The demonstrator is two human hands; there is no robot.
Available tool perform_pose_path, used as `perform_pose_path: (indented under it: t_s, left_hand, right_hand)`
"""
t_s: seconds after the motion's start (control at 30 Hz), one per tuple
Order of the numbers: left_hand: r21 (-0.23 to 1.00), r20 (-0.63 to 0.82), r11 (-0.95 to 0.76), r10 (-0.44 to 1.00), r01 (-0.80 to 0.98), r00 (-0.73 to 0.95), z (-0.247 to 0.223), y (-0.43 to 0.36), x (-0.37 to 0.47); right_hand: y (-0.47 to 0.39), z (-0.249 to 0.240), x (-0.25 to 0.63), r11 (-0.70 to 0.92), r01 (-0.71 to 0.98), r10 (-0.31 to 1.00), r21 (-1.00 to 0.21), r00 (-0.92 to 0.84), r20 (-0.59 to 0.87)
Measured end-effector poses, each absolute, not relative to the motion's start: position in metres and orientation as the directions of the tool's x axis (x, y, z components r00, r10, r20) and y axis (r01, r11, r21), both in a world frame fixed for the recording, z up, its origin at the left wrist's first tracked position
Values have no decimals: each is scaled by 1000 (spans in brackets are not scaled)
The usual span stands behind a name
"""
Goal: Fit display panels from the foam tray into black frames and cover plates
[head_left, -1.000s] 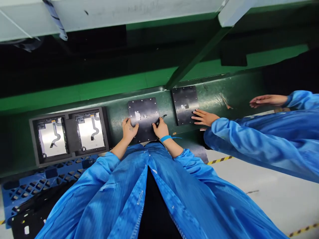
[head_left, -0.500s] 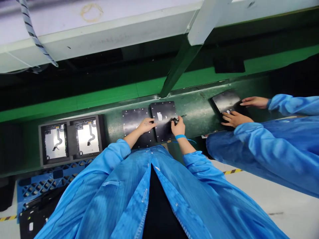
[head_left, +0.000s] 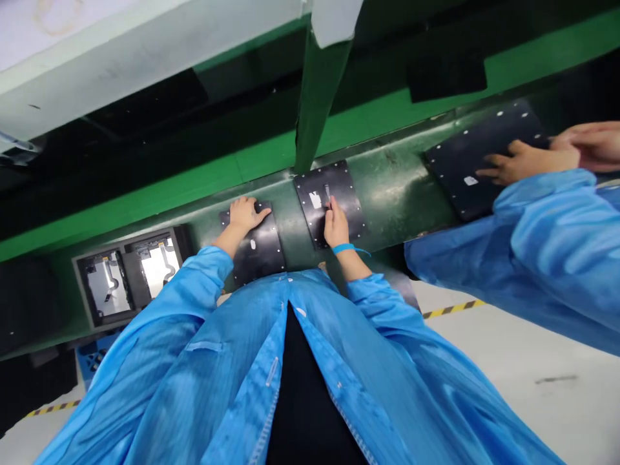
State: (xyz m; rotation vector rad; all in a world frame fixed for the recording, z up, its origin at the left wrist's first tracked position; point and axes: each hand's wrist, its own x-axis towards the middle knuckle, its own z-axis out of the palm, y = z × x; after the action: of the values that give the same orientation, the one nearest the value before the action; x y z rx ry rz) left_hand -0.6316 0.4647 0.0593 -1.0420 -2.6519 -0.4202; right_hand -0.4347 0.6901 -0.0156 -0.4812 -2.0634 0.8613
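Running across the frame: the green conveyor belt slants from lower left to upper right and carries every part, so all of them lie flat and within arm's reach.
Coat: the person's blue coat fills the lower half of the frame.
Co-worker: two hands at the right edge rest on a third plate, apart from the person's own.
Foam tray: at lower left, the foam tray keeps two silver parts in separate pockets, probably so they do not rub.
Left plate: the left plate, left of centre, lies under the left hand, palm down and fingers spread, seemingly pinning it rather than grasping.
Right plate: the right plate sits at centre, just beside the other, not touching.
Right hand: the right hand is closed around a small tool, its tip near a white label.
Wrist strap: a blue wrist strap circles the right wrist.
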Motion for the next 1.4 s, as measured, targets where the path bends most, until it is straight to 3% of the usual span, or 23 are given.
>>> perform_pose_path:
  t_s: [0.1, 0.23, 0.33, 0.57, 0.97, 1.27, 1.4]
  left_hand:
    - [133, 309, 685, 658, 716, -687, 65, 490, -628]
    - [91, 321, 755, 595, 649, -737, 63, 506, -627]
    - [85, 353, 745, 598, 662, -719, 57, 507, -631]
    - [53, 324, 735, 628, 677, -707, 61, 505, -635]
    - [66, 334, 741, 615, 668, -714, 66, 505, -625]
    - [103, 340, 755, 586, 648, -736, 85, 498, -607]
    - [66, 344, 662, 687, 747, -639, 110, 466, -577]
  right_hand:
    - [679, -26, -419, 379, -271, 695, -885, -548, 465]
    - [636, -57, -413, -80, -389, 724, -918, -656, 215]
    - [615, -70, -418, -218, -377, 694, -900, -708, 129]
    - [610, -77, -428, -361, -350, 635, -864, -771, 47]
    - [614, -74, -430, -332, -356, 623, -874, -778, 81]
    - [598, -38, -430, 146, -322, 616, -935, -710, 341]
    - [597, -30, -420, 156, -299, 482, -941, -809, 337]
